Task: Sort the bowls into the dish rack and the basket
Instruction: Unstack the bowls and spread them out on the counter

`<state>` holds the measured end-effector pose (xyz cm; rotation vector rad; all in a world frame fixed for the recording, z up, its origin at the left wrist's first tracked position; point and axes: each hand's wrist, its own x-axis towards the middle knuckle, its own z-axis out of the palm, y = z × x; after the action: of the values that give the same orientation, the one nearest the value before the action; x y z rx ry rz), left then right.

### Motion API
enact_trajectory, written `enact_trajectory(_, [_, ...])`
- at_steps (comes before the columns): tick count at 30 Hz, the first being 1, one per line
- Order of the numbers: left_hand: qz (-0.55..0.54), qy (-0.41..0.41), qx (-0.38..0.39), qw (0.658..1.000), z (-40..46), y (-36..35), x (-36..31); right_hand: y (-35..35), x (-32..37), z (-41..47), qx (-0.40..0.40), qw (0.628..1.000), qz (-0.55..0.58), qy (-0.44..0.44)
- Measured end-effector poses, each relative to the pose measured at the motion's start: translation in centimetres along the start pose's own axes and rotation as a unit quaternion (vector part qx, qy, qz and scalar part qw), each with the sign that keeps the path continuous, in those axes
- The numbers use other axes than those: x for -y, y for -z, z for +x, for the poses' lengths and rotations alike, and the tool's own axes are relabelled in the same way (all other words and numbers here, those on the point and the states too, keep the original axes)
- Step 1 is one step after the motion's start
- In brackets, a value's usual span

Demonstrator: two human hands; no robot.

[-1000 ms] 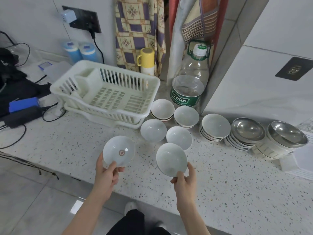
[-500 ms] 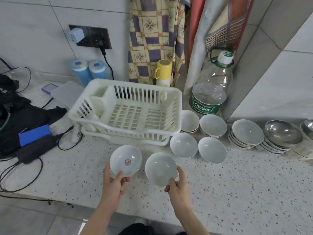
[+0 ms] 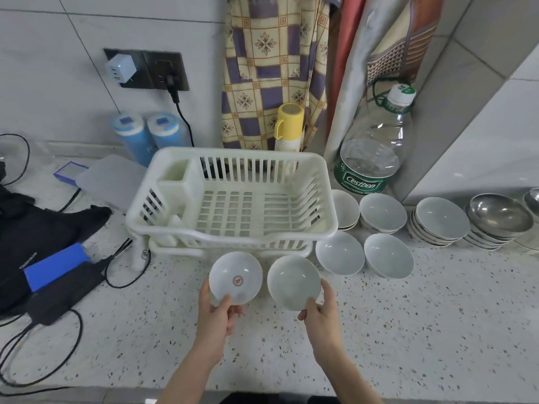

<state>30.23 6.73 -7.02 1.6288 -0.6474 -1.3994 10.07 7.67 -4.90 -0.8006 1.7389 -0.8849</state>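
Left hand (image 3: 217,317) pinching rim of bowl with red mark (image 3: 235,277); right hand (image 3: 322,312) pinching plain bowl (image 3: 293,282). Both bowls tilted, side by side, dish rack (image 3: 233,199) just beyond fingertips.

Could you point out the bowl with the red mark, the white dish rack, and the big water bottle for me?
Bowl with the red mark (image 3: 235,279): head view, on its inner face beside the mark.
White dish rack (image 3: 233,237): head view, on its near rim.
Big water bottle (image 3: 360,182): head view, on its green label.
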Motion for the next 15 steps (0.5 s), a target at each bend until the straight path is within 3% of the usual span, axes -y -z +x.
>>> enact_trajectory(15, [0.015,0.0,0.035,0.999,1.2,0.1,-0.5,-1.5,-0.7,0.8,-0.025,0.998,0.037,-0.038])
